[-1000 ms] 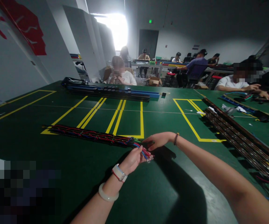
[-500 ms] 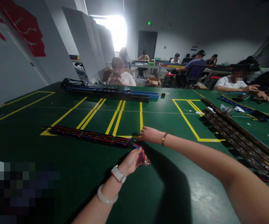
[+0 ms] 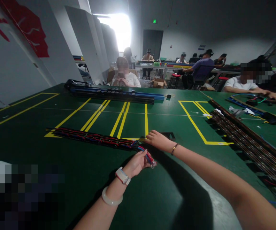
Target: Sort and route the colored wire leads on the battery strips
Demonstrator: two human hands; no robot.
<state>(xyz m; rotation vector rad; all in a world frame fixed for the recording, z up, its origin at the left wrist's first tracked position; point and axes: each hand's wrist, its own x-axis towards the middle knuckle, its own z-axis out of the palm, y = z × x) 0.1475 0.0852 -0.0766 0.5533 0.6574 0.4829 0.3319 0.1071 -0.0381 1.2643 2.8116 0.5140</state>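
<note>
A long dark strip with red and blue wires (image 3: pixel 95 138) lies on the green table (image 3: pixel 85 179). My left hand (image 3: pixel 138 163) is closed around the red and blue wire bundle (image 3: pixel 149 158) that comes out of the strip's right end; the loose wire ends stick out past the fingers. Just above and to the right, my right hand (image 3: pixel 156 140) is at the strip's end, its fingers bent down. What those fingertips hold, if anything, is too small to make out. A small black flat piece (image 3: pixel 168 135) lies just behind my right wrist.
Blue and black rails (image 3: pixel 114 94) lie along the far edge. At the right are a stack of long brown strips (image 3: pixel 243 140) and white scraps (image 3: pixel 249 111). Yellow tape lines (image 3: pixel 147 118) mark the table. A person (image 3: pixel 126 76) sits opposite, another (image 3: pixel 241 83) at the far right.
My right hand has shifted slightly, and the small black piece behind its wrist now shows. My left hand keeps its grip on the wire bundle. The view has moved a little.
</note>
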